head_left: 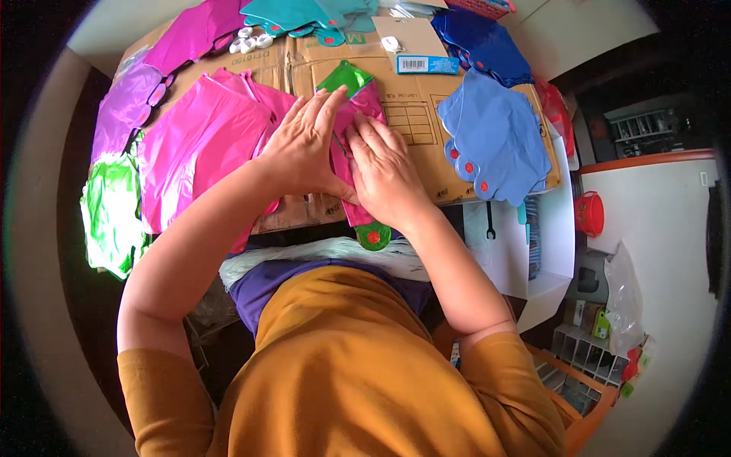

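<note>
A narrow folded strip of pink foil (368, 101), apparently flat foil balloons, lies lengthwise on the cardboard in front of me. A shiny green piece (344, 77) shows at its far end, and a green tab with a red dot (373, 237) sticks out at its near end. My right hand (384, 167) lies flat on the strip with its fingers stretched forward. Beside it, my left hand (301, 148) is arched over the strip's left side, fingers extended and thumb apart. The hands cover the strip's middle. A pile of wider pink foil (202, 145) lies left of my left hand.
Around the cardboard (415, 171) lie piles of purple (126, 107), bright green (113, 209), teal (293, 14), dark blue (483, 46) and light blue (495, 126) foil. White rolls (250, 41) sit at the far left. A white box (552, 251) stands at the right edge.
</note>
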`<state>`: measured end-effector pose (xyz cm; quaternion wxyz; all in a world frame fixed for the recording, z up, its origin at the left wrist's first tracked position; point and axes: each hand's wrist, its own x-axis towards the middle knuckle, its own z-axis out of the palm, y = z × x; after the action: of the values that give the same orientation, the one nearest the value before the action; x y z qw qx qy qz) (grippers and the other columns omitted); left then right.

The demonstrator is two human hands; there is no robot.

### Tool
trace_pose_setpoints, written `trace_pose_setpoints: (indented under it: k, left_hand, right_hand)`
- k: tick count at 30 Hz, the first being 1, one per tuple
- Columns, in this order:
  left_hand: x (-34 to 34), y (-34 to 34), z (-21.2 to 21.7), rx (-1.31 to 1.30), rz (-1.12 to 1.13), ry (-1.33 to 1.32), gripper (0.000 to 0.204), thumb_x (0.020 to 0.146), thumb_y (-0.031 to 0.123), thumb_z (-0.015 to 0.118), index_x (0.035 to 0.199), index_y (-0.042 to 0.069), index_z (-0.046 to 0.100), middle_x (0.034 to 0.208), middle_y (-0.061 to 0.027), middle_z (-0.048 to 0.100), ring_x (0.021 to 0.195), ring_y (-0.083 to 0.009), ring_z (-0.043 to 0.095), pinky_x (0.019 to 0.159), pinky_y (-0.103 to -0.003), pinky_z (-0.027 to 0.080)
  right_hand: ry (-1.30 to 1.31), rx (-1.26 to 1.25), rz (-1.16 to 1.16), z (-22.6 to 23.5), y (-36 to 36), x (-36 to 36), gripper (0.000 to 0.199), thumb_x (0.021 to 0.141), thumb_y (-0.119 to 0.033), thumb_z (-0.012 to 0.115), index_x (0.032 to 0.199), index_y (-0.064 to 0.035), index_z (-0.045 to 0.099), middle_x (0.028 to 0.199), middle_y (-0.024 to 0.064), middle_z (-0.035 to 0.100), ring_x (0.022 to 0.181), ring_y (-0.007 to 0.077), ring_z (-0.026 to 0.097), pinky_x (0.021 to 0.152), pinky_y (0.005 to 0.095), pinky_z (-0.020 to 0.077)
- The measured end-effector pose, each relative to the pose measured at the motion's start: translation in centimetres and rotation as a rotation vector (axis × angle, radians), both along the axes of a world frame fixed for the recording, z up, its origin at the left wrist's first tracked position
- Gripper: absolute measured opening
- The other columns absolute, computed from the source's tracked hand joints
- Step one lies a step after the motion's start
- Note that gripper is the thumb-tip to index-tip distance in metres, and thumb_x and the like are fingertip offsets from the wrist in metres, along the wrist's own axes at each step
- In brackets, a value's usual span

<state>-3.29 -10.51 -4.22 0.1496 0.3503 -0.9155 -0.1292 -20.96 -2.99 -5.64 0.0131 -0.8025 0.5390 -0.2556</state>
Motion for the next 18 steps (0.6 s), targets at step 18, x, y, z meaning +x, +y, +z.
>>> trace_pose_setpoints:
  k: [18]
  left_hand:
    - [0.7,1.5,-0.4,-0.203,-0.210,-0.057,0.113,0.072,0.062,0.069,0.155,0.000,0.022,0.153,-0.0179,0.037,0.144,-0.0315,0.034,0.120,-0.052,0.022]
  right_hand:
    - [-0.023,0.002,-0.004,-0.9,-0.1,-0.1,0.052,0.090,-0.011,0.054,0.138,0.0087,0.047,0.145,0.0281,0.045,0.140,0.0412,0.038,0.120,0.0488,0.0256]
